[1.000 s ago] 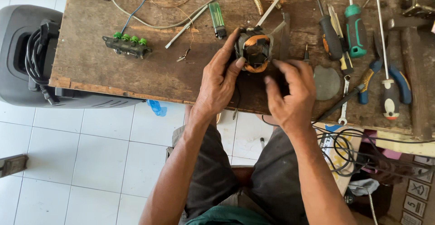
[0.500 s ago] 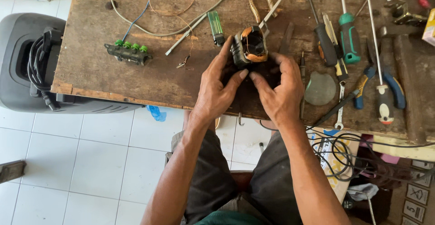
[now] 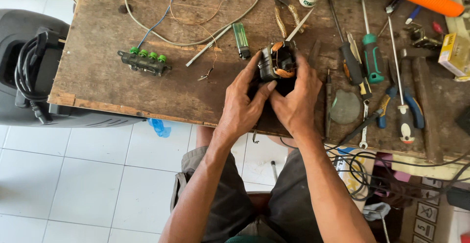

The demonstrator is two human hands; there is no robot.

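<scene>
At centre frame, over the bench (image 3: 122,91), left hand (image 3: 242,107) and right hand (image 3: 295,103) clasp a coil (image 3: 277,63) whose thin, seemingly copper wires could snap if fingers press hard.

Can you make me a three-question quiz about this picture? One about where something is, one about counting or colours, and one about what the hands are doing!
1. Where is the connector block?
A. left of the hands
B. on the floor
C. under the chair

2. How many green knobs does it have?
A. one
B. four
C. nine

3. What holds the motor coil?
A. nobody
B. one hand
C. both hands

Answers: A, it lies on the workbench to the left; B, four knobs in a row; C, left hand and right hand both grip it.
</scene>
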